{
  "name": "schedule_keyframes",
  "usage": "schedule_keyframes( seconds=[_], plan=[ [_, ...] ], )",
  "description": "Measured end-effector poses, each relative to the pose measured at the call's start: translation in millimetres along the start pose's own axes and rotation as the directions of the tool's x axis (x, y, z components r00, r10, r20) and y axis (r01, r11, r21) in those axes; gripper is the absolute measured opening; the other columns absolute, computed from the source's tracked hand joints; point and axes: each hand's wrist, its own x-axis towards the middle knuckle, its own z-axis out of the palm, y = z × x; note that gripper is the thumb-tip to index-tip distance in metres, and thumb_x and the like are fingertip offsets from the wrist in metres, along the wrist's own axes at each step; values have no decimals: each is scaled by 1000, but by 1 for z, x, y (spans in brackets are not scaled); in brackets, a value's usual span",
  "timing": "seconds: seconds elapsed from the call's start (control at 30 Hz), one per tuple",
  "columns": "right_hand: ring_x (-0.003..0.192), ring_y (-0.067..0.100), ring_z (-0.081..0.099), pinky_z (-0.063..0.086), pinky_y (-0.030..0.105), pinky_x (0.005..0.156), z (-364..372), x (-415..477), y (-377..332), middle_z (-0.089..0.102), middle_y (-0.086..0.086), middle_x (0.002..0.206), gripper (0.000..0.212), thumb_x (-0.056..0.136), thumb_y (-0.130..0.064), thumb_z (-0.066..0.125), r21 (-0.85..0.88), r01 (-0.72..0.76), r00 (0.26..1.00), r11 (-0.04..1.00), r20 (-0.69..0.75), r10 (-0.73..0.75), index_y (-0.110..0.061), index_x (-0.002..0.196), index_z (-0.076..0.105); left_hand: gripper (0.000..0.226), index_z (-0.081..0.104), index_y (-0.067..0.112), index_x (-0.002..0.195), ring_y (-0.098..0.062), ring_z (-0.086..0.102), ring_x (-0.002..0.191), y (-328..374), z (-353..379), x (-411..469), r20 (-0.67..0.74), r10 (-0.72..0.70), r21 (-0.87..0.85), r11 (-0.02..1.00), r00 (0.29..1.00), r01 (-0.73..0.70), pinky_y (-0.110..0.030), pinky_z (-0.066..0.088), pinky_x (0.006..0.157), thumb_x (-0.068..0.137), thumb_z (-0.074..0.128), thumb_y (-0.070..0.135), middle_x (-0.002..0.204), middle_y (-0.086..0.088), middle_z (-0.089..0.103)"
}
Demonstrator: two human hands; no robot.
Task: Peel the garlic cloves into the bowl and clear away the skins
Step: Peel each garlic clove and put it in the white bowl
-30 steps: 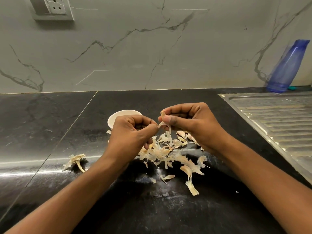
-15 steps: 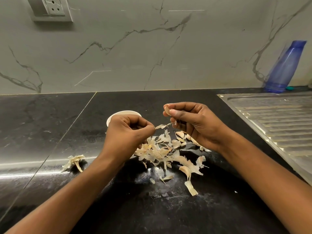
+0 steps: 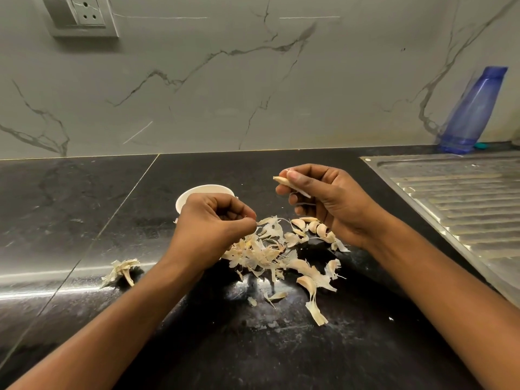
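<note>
Black polished stone forms the table (image 3: 84, 209), and both hands work above its middle. The right hand (image 3: 332, 201) is raised, its grip a pinch: thumb and forefinger press a pale garlic clove (image 3: 282, 181) between them, tip pointing left, with the other fingers curled beneath. A thin pale sliver runs from the clove down toward the palm. The left hand (image 3: 213, 223) sits lower, fingers curled in, its grip pressed together at thumb and forefinger on a strip of skin (image 3: 268, 220) that trails right over the heap. Behind its knuckles stands a small white bowl (image 3: 197, 192), partly hidden; what it holds cannot be seen. Loose skins (image 3: 261, 253) lie heaped on the table between and below the hands, with stray flakes nearer the camera. Just under the right hand, a row of unpeeled cloves (image 3: 313, 226) lies touching the heap. Well to the left, apart from it, lies a dry garlic stem (image 3: 122, 270). A ribbed steel draining board (image 3: 455, 198) is set into the table at the right. A blue plastic bottle (image 3: 472, 111) stands at the back by the grey veined wall (image 3: 225, 94), and a socket plate (image 3: 84, 15) is fixed at upper left. Any lettering on the bottle or plate is too small to read.
</note>
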Motion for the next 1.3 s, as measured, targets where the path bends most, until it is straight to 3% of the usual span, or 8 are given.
schedule_keyframes(
  seconds=[0.2, 0.3, 0.4, 0.63, 0.7, 0.77, 0.9, 1.3],
  plan=[
    [82, 16, 69, 56, 28, 73, 3, -2, 4, 79, 16, 106, 29, 87, -23, 77, -118, -4, 995, 993, 98, 16, -7, 112, 78, 21, 84, 7, 91, -15, 54, 55, 1, 0, 1, 55, 27, -135, 991, 998, -19, -22, 46, 50, 90, 70, -9, 66, -11, 68],
    [84, 20, 68, 56, 28, 72, 4, -2, 6, 79, 16, 105, 27, 87, -24, 78, -157, -3, 991, 988, 129, 24, -10, 110, 80, 15, 82, 1, 93, -19, 57, 61, 1, 0, 2, 91, -22, -264, 963, 996, 46, -24, 49, 52, 91, 69, -6, 78, -19, 71],
    [88, 24, 67, 57, 31, 74, 4, -2, 8, 79, 16, 105, 25, 88, -23, 78, -177, 9, 987, 984, 161, 20, -11, 109, 81, 9, 82, -1, 92, -21, 60, 64, -1, -1, 4, 128, -73, -328, 938, 989, 111, -24, 51, 54, 91, 73, 2, 80, -17, 72],
    [89, 28, 65, 56, 39, 79, 4, -2, 9, 77, 20, 106, 22, 89, -21, 78, -207, 61, 983, 976, 183, -22, -11, 107, 82, 19, 81, -2, 88, -17, 58, 61, -2, -2, 5, 186, -123, -373, 909, 975, 186, -21, 51, 52, 76, 79, 14, 76, -13, 70],
    [88, 30, 65, 56, 40, 78, 4, -2, 10, 77, 21, 105, 21, 90, -20, 78, -228, 86, 980, 970, 194, -41, -9, 108, 82, 16, 80, -4, 89, -16, 58, 60, -2, -1, 5, 186, -141, -377, 903, 972, 204, -21, 50, 51, 79, 79, 9, 76, -14, 69],
    [85, 30, 65, 57, 37, 77, 4, -3, 9, 79, 18, 101, 23, 90, -20, 78, -246, 106, 977, 963, 207, -54, -7, 109, 81, 7, 79, -5, 87, -16, 56, 59, -2, 1, 5, 174, -155, -370, 905, 972, 210, -21, 49, 51, 86, 76, 1, 75, -14, 67],
    [79, 21, 68, 60, 27, 73, 7, -3, 10, 80, 10, 93, 24, 90, -19, 77, -268, 142, 971, 953, 226, -81, -5, 109, 80, 11, 77, -5, 82, -15, 52, 55, -3, 3, 4, 135, -158, -343, 919, 978, 196, -20, 45, 48, 90, 70, -6, 68, -12, 63],
    [84, 10, 72, 58, 22, 75, 7, -8, 5, 81, -1, 96, 20, 91, -23, 80, -464, 227, 956, 856, 273, -106, -13, 109, 81, 12, 74, -6, 80, -16, 46, 49, -3, 3, 4, 124, -158, -305, 933, 980, 189, -21, 41, 46, 90, 67, -6, 60, -11, 56]
  ],
)
